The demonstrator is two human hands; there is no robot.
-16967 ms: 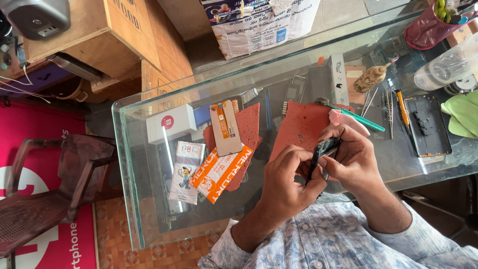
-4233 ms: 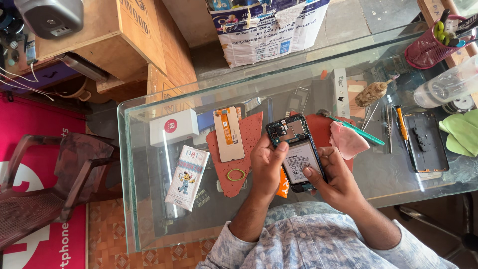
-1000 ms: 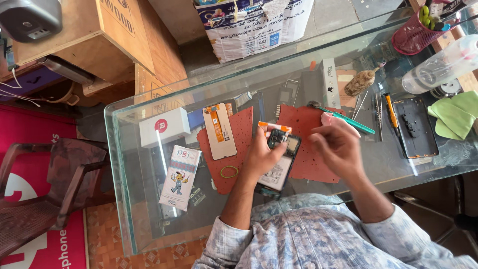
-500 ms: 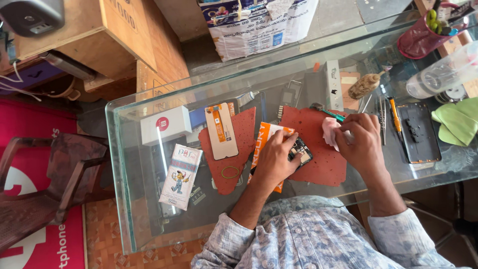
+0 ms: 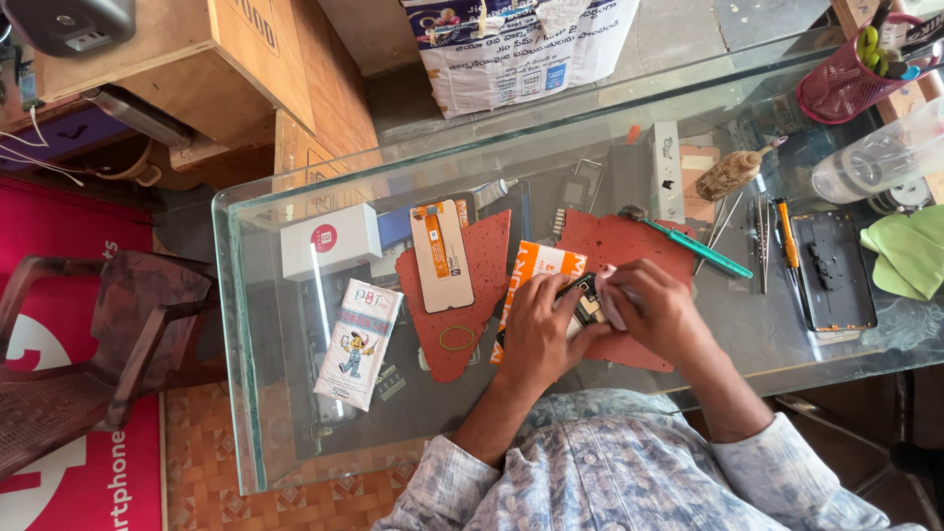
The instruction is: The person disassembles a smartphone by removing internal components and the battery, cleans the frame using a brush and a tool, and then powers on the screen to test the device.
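Hands (image 5: 600,320) lower now; scissors (image 5: 870,44) in pink basket (image 5: 836,93).

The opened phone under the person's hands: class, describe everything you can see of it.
The opened phone lies flat on a red perforated mat on the glass table, mostly hidden. Only a dark strip shows, with small metallic and circuit-like parts exposed. The left hand grips its near edge, and the right hand presses a pale pink cloth against it. An orange packet lies just beside it.

Bright even daylight; soft shadows; glare streaks on glass tabletop (image 5: 295,413); sharp focus.
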